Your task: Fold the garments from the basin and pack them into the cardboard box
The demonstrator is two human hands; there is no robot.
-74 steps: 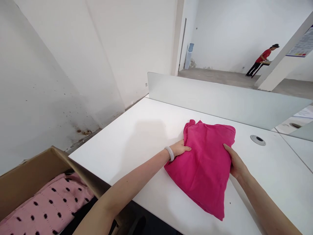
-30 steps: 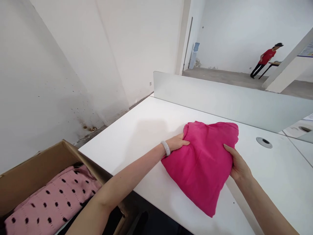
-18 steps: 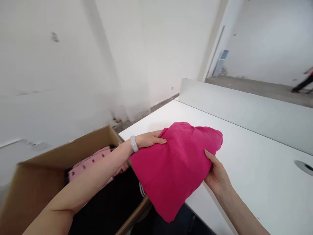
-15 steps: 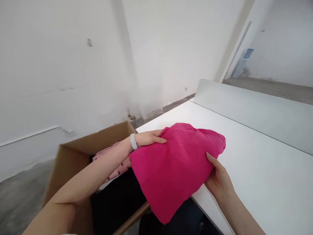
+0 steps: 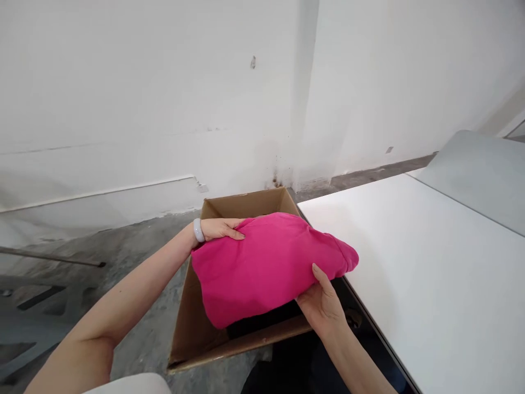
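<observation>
Pink cloth (image 5: 266,268) has moved from the table (image 5: 443,262) to above the box (image 5: 192,328). Left hand (image 5: 219,229) grips its left end and right hand (image 5: 323,306) its near side, thumbs on top, other fingers mostly hidden beneath.

The bright pink cloth (image 5: 266,262) hides much inside the brown cardboard box (image 5: 192,323); the flat white worktop's (image 5: 447,273) right edge is cut off.
</observation>
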